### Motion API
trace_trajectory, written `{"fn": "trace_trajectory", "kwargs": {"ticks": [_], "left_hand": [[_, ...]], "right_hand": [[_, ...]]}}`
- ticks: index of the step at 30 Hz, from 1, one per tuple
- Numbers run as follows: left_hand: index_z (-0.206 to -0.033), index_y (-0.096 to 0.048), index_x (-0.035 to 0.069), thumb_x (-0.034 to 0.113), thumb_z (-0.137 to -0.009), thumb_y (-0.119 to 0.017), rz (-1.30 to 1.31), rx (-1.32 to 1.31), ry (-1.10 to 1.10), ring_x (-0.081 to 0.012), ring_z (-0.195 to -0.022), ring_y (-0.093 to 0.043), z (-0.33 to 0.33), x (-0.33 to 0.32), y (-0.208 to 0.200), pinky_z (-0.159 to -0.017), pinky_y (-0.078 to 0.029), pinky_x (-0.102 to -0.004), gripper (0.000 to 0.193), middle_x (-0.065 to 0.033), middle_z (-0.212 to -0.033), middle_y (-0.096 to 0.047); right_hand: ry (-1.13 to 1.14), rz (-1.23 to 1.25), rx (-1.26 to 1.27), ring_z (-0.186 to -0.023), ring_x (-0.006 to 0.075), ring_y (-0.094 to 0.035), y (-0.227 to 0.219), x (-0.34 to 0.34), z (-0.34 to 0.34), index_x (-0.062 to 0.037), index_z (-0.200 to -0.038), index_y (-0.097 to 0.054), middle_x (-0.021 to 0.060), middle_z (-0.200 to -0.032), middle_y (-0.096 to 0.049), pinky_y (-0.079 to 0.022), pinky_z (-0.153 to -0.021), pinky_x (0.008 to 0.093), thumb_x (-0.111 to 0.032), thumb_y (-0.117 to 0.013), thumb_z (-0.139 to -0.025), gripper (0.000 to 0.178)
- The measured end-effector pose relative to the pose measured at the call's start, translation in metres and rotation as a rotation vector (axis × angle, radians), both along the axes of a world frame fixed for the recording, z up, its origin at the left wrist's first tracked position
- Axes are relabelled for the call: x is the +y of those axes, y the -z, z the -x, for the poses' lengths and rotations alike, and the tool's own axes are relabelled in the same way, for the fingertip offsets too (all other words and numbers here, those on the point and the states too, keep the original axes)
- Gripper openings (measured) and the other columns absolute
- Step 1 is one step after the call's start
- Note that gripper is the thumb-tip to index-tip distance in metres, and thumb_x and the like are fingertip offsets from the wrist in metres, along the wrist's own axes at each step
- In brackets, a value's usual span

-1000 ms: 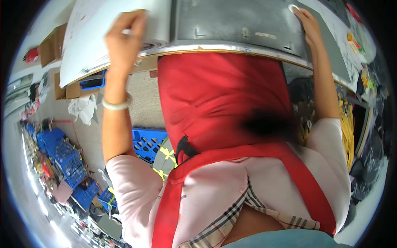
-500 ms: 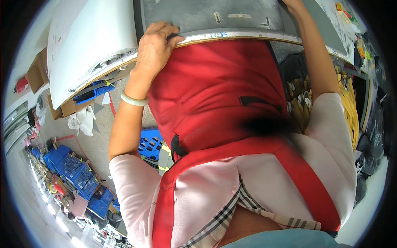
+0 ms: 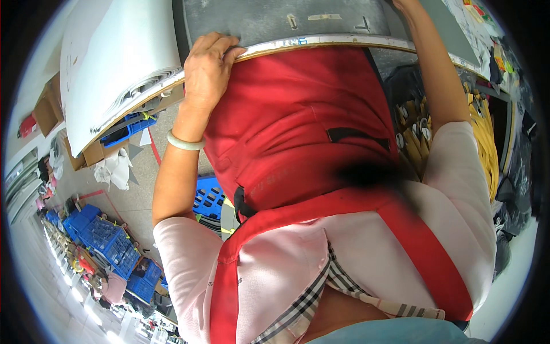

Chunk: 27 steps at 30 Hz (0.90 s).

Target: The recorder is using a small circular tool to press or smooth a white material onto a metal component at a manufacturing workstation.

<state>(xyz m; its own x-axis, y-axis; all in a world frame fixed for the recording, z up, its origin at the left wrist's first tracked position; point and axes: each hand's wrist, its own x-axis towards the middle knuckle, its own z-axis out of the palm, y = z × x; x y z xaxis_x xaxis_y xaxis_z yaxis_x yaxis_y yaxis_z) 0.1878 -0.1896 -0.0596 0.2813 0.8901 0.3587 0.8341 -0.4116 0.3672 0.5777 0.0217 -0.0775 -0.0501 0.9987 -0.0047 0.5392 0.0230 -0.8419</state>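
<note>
My left hand (image 3: 207, 71) rests at the near edge of the worktable (image 3: 326, 39), beside a large white roll of sheet material (image 3: 123, 43). Its fingers are bent and drawn together with the thumb over the edge; what they hold, if anything, is hidden. A grey, scuffed flat surface (image 3: 260, 22) covers the tabletop beyond the edge. At the top of the view, my right hand (image 3: 404, 4) lies over the right part of that surface. Most of it is cut off, so its fingers do not show.
Yellow strap-like pieces (image 3: 413, 135) hang below the table at the right. Blue crates (image 3: 109, 241) stand on the floor at the left, and another blue crate (image 3: 207, 195) sits near my left elbow. Crumpled white paper (image 3: 113, 169) lies under the roll's end.
The tabletop and roll sit slightly higher and further left in the view. My left hand stays at the table edge; a dark bit seen between its thumb and fingers no longer shows.
</note>
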Motion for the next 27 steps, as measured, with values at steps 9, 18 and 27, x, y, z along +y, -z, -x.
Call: {"fn": "trace_trajectory", "kwargs": {"ticks": [9, 18, 27], "left_hand": [[-0.094, -0.074, 0.005, 0.017, -0.083, -0.080, -0.020, -0.063, 0.079, -0.0306, -0.090, -0.065, 0.005, 0.005, 0.001, -0.080, -0.054, -0.0401, 0.018, -0.0087, -0.095, -0.071], [-0.096, -0.074, 0.004, 0.016, -0.083, -0.080, 0.025, -0.051, 0.059, -0.0306, -0.091, -0.065, 0.003, 0.003, -0.003, -0.080, -0.053, -0.0396, 0.019, -0.0087, -0.096, -0.071], [-0.096, -0.074, 0.005, 0.017, -0.082, -0.080, -0.003, -0.048, 0.053, -0.0312, -0.093, -0.065, 0.004, 0.004, 0.000, -0.081, -0.053, -0.0406, 0.019, -0.0095, -0.096, -0.069]], "right_hand": [[-0.013, -0.049, 0.014, -0.075, 0.0143, -0.055, 0.005, -0.002, 0.001, 0.0016, -0.094, -0.072, 0.0048, -0.080, -0.067, -0.046, -0.069, 0.0334, -0.028, -0.075, -0.092, 0.030], [-0.004, -0.042, -0.021, -0.076, 0.0157, -0.056, 0.007, -0.003, 0.003, 0.0016, -0.093, -0.071, 0.0075, -0.080, -0.066, -0.047, -0.070, 0.0347, -0.027, -0.073, -0.092, 0.029], [-0.009, -0.169, -0.099, -0.072, 0.0170, -0.056, 0.010, -0.005, 0.004, 0.0004, -0.088, -0.068, 0.0082, -0.075, -0.064, -0.045, -0.068, 0.0356, -0.028, -0.073, -0.092, 0.029]]}}
